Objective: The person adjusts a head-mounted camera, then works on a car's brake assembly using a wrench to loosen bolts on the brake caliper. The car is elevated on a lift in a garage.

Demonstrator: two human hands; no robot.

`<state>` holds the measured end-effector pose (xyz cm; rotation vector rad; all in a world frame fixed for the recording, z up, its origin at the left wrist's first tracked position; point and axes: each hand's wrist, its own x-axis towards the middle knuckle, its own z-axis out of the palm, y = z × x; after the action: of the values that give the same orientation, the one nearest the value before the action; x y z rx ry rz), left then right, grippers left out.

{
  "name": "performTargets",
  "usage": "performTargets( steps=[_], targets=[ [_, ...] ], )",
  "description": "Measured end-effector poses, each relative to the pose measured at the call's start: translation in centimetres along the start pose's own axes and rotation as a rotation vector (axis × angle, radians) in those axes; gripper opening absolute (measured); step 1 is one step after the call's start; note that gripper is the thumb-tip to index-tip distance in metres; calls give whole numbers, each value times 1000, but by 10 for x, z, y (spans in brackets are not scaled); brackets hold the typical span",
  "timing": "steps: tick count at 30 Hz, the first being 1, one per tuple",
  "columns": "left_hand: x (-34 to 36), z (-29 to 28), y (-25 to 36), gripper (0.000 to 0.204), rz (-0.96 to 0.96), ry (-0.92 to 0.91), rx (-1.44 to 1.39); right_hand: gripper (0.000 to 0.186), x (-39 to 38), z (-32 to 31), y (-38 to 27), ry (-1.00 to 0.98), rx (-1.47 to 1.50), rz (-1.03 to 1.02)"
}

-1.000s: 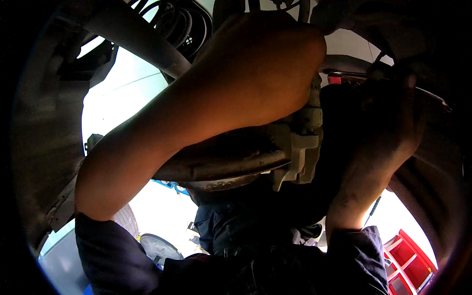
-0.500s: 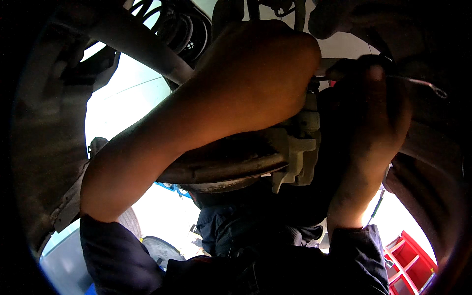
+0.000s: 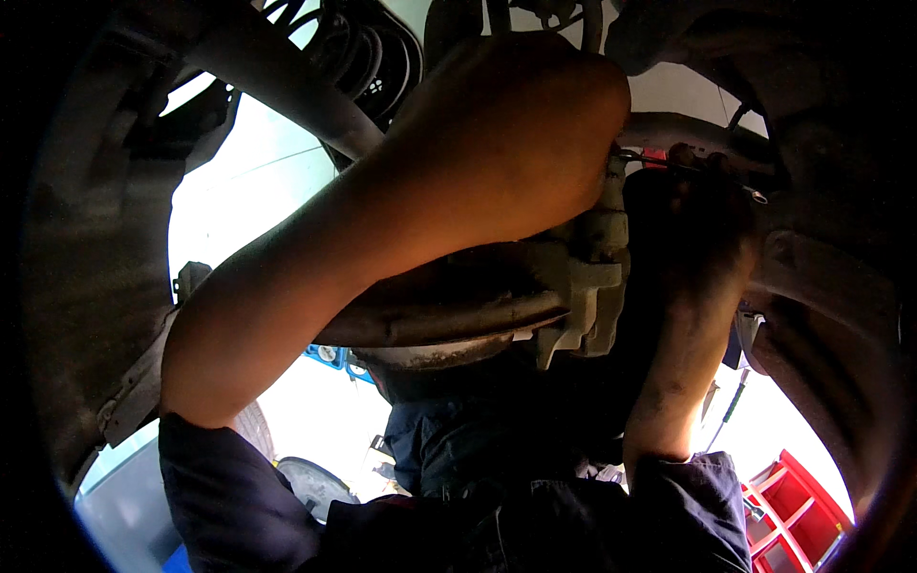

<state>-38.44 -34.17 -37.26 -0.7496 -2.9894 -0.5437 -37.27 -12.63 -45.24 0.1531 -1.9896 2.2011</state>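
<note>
Just above the brake caliper (image 3: 592, 286), my left hand (image 3: 525, 134) is closed in a fist, fingers turned away and what they grip hidden. To its right, in deep shadow, my right hand (image 3: 712, 215) has its fingers curled on a thin metal wrench (image 3: 759, 197), whose shiny ring end sticks out to the right. The wrench's shaft runs left toward the fitting under my left hand. Below my left forearm is the dark rim of the brake disc assembly (image 3: 439, 325).
A dark arm (image 3: 296, 95) and coil spring (image 3: 330, 43) lie upper left. Wheel-well panels (image 3: 105, 267) frame both sides. Below are a red compartmented rack (image 3: 793, 497), a blue item (image 3: 330, 356), a tyre (image 3: 253, 430) and a grey surface (image 3: 115, 506).
My right hand has moved leftward, and the wrench's ring end has come left with it from the far right. My left hand has shifted only slightly, still closed at the caliper top.
</note>
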Motion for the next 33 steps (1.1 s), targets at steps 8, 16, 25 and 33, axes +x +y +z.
performTargets(
  steps=[8, 16, 25, 33],
  targets=[
    [2, -1, 1, 19, -34, -51, 12, 28, -10, 38, -23, 50, 28, 59],
    [-1, 10, -3, 10, 179, 248, 126, 25, -17, 48, -33, -37, -467, -714],
    [25, -34, 33, 15, -230, -292, -101, 14, -2, 24, -26, 158, 335, 72],
    [5, 1, 5, 20, 36, -9, 38, 11, 4, 20, -2, 132, 748, 335]
  ],
)
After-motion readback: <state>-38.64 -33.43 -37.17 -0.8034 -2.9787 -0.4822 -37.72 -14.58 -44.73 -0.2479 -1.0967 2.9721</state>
